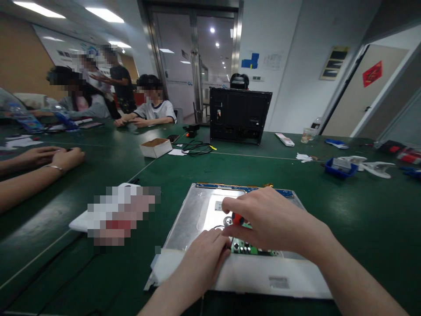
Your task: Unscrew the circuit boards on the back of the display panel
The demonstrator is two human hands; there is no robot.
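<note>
Clamping an orange tool (pixel 237 219), the right hand (pixel 268 215) mostly hides it; left hand (pixel 209 250): grip unclear.

Behind the bare, slender-fingered left hand (pixel 208 248), a smooth, bare left forearm (pixel 176 287) widens from the wrist; behind the bare, smooth-backed right hand (pixel 272 216) runs a long, bare right forearm (pixel 345 263).

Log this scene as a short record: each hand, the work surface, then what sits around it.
Left hand: by the near-left part of the green circuit board
Right hand: fingers around an orange tool
Metal panel: lying flat under both hands
Table: green
Beyond panel: black casing, open box
Right: blue tray
</note>
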